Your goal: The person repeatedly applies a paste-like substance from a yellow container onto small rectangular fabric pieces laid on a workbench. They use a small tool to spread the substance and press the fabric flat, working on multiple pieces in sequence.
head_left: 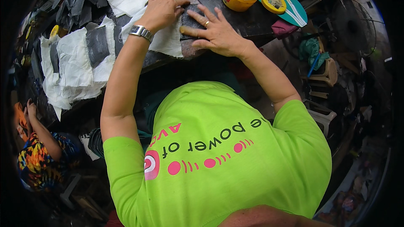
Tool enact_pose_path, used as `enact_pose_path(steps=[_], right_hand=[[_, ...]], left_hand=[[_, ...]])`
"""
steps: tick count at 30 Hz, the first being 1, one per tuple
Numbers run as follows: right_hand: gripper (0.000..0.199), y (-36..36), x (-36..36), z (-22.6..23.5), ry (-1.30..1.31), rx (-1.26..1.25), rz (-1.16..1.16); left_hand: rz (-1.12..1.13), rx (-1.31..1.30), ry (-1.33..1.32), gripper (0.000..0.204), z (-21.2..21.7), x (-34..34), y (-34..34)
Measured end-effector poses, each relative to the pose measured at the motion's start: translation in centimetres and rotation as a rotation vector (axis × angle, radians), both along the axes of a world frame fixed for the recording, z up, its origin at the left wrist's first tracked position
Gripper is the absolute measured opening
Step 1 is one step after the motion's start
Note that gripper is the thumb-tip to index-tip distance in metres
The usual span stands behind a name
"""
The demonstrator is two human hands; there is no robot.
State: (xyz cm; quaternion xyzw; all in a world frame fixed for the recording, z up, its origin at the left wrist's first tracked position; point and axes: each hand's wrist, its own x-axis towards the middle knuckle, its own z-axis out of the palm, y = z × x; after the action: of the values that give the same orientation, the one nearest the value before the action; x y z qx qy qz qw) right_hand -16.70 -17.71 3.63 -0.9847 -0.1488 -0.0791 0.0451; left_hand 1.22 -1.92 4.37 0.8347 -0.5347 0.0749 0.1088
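Left hand (pixel 163 10) curled, right hand (pixel 219 33) spread.
Left fingers bend over the white cloth (pixel 169 43) beneath; pinch unclear. Right fingers, splayed, grasp nothing and rest on the black piece (pixel 189 19) between both hands.

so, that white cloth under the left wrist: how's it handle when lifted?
Likely floppy: the white cloth looks like thin fabric. Probably light for its size, given that thinness. Its ragged near edge might shed threads.
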Motion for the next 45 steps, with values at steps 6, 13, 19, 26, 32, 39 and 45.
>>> enact_pose_path(steps=[6, 13, 19, 26, 32, 39, 45], right_hand=[[0.043, -2.0, -0.5, 1.3, 0.048, 0.513, 0.214], [0.062, -3.0, 3.3, 1.1, -0.213, 0.722, -0.180], [0.067, -2.0, 5.4, 0.3, -0.265, 0.286, -0.291], [0.067, -1.3, 5.7, 0.2, -0.327, 0.358, -0.281], [0.078, -1.8, 6.1, 0.1, -0.244, 0.561, -0.215], [0.081, -2.9, 6.6, -0.1, -0.128, 0.655, -0.209], [0.080, -0.3, 6.4, 3.9, 0.100, 1.264, 0.013]], left_hand=[[0.012, -0.131, -0.083, 0.035, -0.1, -0.1, 0.0], [0.111, -0.385, 0.229, 0.035, 3.2, -1.3, 4.1], [0.550, -0.181, -0.045, 0.038, 2.8, -3.0, 10.5], [0.449, -0.311, 0.076, 0.020, 1.8, -2.3, 10.9], [0.211, -0.709, 0.244, 0.019, 2.9, -3.9, 9.8], [0.068, -0.791, 0.352, 0.021, 6.3, -6.5, 9.5], [0.065, -0.906, 0.437, 0.024, 10.4, -7.7, 13.7]])
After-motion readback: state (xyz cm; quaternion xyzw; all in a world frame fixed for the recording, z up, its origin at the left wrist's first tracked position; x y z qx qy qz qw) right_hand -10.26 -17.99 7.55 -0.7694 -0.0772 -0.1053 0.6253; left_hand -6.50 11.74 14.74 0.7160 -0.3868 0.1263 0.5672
